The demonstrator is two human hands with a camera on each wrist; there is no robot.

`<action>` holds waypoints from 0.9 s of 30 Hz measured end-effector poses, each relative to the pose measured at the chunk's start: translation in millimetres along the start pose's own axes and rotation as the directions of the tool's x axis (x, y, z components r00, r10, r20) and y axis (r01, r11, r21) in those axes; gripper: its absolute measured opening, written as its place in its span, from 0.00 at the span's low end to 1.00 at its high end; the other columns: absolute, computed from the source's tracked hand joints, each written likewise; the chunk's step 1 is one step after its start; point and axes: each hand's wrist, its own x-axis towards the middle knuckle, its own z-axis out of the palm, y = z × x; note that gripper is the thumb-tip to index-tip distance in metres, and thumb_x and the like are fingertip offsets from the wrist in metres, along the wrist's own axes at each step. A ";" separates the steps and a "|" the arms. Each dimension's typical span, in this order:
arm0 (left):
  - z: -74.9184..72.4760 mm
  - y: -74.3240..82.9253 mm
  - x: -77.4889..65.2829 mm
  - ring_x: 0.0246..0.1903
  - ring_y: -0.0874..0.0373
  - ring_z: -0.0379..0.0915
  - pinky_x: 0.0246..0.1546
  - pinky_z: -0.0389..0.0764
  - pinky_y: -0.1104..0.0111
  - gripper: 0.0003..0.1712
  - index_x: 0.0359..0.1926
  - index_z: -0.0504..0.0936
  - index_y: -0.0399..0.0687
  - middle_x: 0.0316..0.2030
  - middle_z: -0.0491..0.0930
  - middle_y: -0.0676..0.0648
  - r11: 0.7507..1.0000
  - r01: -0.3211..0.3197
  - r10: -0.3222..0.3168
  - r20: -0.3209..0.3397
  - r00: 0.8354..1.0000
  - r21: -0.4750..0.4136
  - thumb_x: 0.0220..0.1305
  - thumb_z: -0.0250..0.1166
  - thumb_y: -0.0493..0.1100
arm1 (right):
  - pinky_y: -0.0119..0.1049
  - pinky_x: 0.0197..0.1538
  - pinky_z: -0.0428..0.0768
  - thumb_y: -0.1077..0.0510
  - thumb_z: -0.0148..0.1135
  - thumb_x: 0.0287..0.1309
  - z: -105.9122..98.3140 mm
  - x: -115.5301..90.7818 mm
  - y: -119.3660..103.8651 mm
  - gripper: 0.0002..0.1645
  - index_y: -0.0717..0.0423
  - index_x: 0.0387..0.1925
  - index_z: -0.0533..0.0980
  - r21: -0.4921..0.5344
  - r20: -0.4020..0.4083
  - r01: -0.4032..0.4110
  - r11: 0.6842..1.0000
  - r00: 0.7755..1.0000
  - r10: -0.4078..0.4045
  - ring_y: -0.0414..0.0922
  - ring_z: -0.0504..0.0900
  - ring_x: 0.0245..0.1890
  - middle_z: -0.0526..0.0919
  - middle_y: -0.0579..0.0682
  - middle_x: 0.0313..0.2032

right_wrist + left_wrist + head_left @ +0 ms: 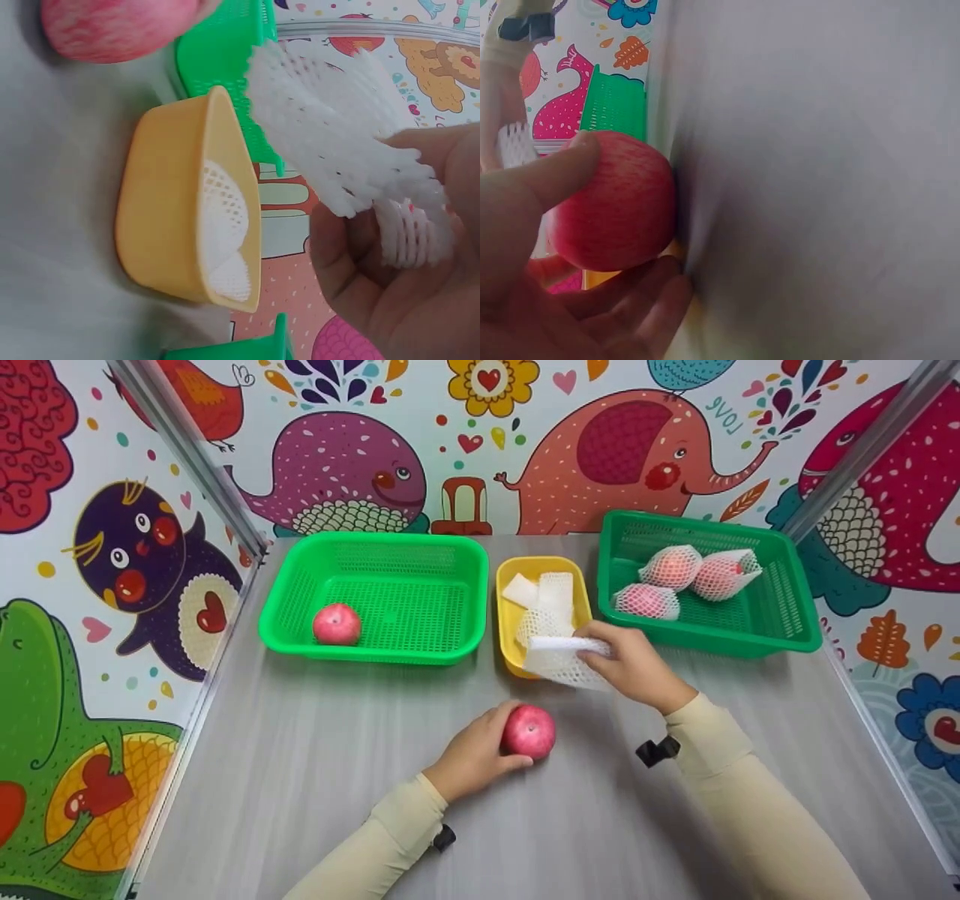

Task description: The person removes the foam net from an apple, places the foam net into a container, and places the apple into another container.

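The left hand (471, 755) grips a round red apple (531, 732) on or just above the grey bench (330, 757); the right hand (639, 669) pinches a white foam-mesh sleeve (556, 661) by the yellow plastic tub (508, 626) — squeezed too flat, it could collapse or snag.

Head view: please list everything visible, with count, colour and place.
table: 1, grey, centre
left basket: 1, bright green, back left
right basket: 1, dark green, back right
tub: 1, yellow, between baskets
bare apples: 2, red, left basket and left hand
netted apples: 3, pinkish, right basket
foam nets: several, white, tub and right hand
printed panels: 3, multicoloured, left, back, right
posts: 2, silver, back corners
wrist devices: 2, black, cuffs
sleeves: 2, beige, arms
hands: 2, bare, beyond sleeves
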 end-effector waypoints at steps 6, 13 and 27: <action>1.1 1.1 0.2 0.59 0.52 0.72 0.59 0.74 0.54 0.49 0.72 0.63 0.52 0.60 0.75 0.46 1.000 0.025 -0.025 0.015 1.000 -0.004 0.54 0.78 0.53 | 0.49 0.48 0.83 0.62 0.67 0.64 1.2 23.0 0.3 0.10 0.54 0.47 0.80 0.023 -0.115 -0.038 0.999 0.993 0.040 0.50 0.79 0.40 0.84 0.51 0.43; 1.0 1.9 -1.1 0.59 0.51 0.72 0.59 0.74 0.53 0.49 0.72 0.63 0.51 0.60 0.75 0.45 1.000 0.005 -0.005 -0.002 1.000 0.007 0.55 0.78 0.53 | 0.47 0.50 0.83 0.59 0.67 0.64 12.0 47.2 5.0 0.22 0.58 0.58 0.79 -0.006 -0.105 -0.180 0.984 0.978 0.178 0.51 0.80 0.45 0.81 0.55 0.53; 1.9 0.4 0.2 0.58 0.51 0.73 0.59 0.74 0.54 0.48 0.71 0.64 0.49 0.59 0.75 0.44 0.999 -0.020 0.020 -0.008 1.000 0.028 0.54 0.78 0.53 | 0.48 0.50 0.81 0.61 0.63 0.64 60.4 72.5 17.6 0.23 0.70 0.57 0.78 -0.204 0.116 -0.110 0.973 0.984 0.135 0.57 0.82 0.45 0.81 0.66 0.50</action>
